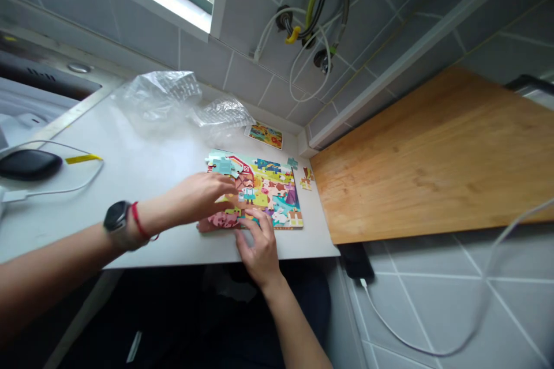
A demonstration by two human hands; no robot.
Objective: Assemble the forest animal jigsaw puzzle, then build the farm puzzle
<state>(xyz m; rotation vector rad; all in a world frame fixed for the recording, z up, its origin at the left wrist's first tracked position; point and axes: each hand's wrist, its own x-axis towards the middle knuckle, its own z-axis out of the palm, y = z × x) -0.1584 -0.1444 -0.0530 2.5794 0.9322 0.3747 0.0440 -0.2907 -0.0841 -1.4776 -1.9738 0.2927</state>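
Observation:
A colourful farm-scene jigsaw puzzle (283,176) lies on the white counter, with a cow, a farmer and a red barn on it. My left hand (208,196), with a dark watch and red cord at the wrist, reaches over its left part, fingers stretched out and apart. The fingers of my right hand (261,248) rest spread at the lower edge. Several teal pieces (223,166) lie at the upper left, and pink pieces (224,219) at the lower left. What lies under my fingertips is partly hidden. Loose puzzle pieces (306,179) sit right of the puzzle.
A small picture card (266,135) lies behind the puzzle. Crumpled clear plastic wrap (162,95) covers the back of the counter (142,167). A black rounded device (30,165) with a white cable is at far left. A wooden board (433,155) borders the right side.

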